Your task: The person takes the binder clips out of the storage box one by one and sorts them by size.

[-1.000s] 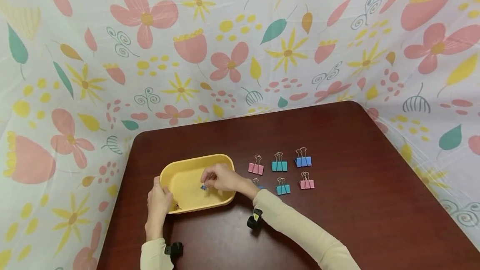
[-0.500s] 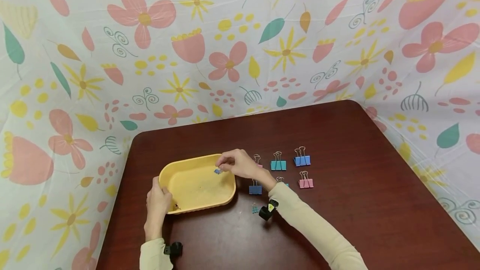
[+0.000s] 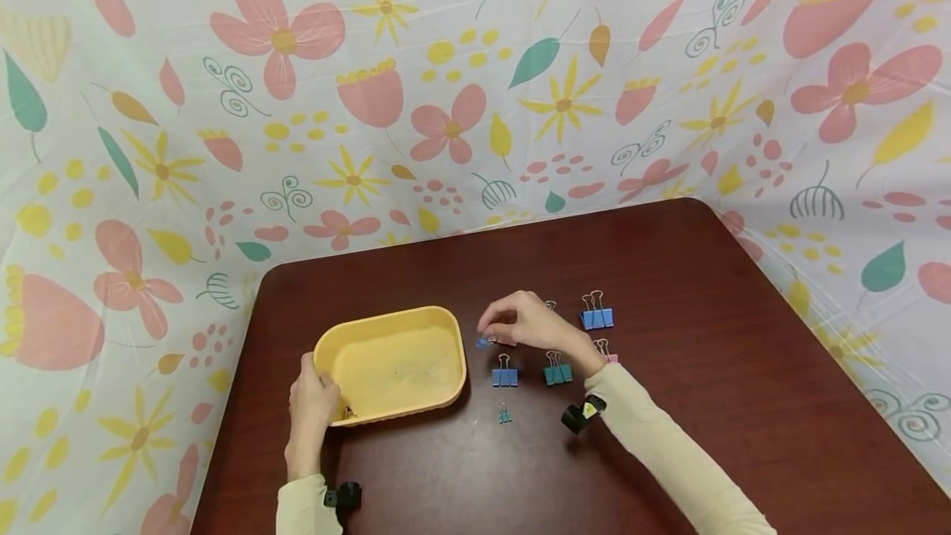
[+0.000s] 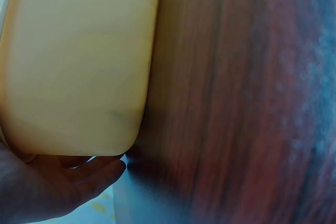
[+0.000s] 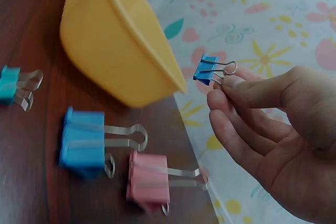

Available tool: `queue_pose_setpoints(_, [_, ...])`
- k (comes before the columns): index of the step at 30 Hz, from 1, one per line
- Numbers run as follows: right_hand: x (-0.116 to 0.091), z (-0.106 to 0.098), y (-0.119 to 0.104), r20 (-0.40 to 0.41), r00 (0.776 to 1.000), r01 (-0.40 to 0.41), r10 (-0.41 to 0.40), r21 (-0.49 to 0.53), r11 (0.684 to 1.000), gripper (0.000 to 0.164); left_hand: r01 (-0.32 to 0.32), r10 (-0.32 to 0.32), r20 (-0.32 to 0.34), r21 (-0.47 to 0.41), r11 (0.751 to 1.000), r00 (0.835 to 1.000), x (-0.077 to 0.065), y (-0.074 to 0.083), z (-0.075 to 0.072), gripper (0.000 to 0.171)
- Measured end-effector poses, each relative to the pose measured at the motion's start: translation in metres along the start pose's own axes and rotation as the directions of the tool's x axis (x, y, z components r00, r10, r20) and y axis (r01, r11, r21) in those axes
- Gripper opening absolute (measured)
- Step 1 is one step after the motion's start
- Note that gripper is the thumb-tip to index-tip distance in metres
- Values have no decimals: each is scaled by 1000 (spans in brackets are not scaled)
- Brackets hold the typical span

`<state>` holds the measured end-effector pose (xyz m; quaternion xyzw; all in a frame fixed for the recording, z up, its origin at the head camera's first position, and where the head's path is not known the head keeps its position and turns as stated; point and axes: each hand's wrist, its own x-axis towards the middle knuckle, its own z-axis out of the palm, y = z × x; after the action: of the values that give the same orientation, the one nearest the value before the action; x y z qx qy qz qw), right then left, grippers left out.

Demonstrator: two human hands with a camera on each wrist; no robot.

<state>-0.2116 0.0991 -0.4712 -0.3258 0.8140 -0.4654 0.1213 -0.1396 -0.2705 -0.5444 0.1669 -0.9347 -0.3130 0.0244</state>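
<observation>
At the tub's left end my left hand (image 3: 312, 396) grips the rim of the yellow tub (image 3: 394, 366), thumb inside the wall. Small objects (image 3: 349, 413) lie in its corner near that thumb. A small blue binder clip (image 5: 206, 69) is pinched by its wire handle between the thumb and fingers of my right hand (image 3: 533, 324). This hand hovers to the right of the tub, above the back row of clips. It partly covers a pink binder clip (image 5: 149, 177) in the head view. Larger blue (image 3: 505, 376) and teal binder clips (image 3: 557, 373) lie below it.
A small teal binder clip (image 3: 505, 414) lies nearest the front. At the back right sits a large blue binder clip (image 3: 597, 319), with a pink clip (image 3: 611, 357) half hidden by the right wrist. Flowered cloth (image 3: 446, 106) hangs behind the dark wooden table (image 3: 416, 477).
My right hand has risen out of the tub and moved right, past its rim, carrying the small blue binder clip. My left hand keeps its hold on the tub.
</observation>
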Motion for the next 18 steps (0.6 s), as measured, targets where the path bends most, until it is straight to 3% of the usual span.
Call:
queue_pose_setpoints(8, [-20, -9, 34, -7, 996, 87, -89, -126, 988, 11, 0, 0, -14, 10, 1000, 1000, 0, 0, 0, 39])
queue_pose_setpoints(12, [-32, -13, 40, -31, 996, 73, -79, -166, 983, 11, -1, 1, 2, -1, 1000, 1000, -1, 1, 0, 40])
queue_pose_setpoints(18, [-52, -24, 45, -63, 996, 51, -61, -147, 988, 11, 1, -1, -7, 8, 1000, 1000, -1, 2, 0, 41])
